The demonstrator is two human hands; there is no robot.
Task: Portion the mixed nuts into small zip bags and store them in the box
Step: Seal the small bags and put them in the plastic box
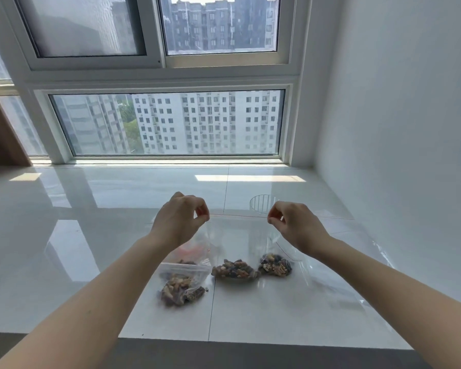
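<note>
My left hand [180, 218] and my right hand [293, 222] each pinch one top corner of a clear zip bag [237, 235], holding it upright by its red zip line. Mixed nuts [234, 271] sit in the bottom of that bag, just above the white surface. A second small zip bag of nuts [183, 286] lies flat at the front left. A third bag of nuts [275, 265] lies to the right, under my right wrist. No box can be made out.
A white glossy tiled ledge [91, 235] runs under a large window [168, 123]. A clear ribbed cup [264, 203] stands behind the bags. More clear plastic sheets or bags [343, 262] lie on the right. A white wall [397, 129] closes the right side.
</note>
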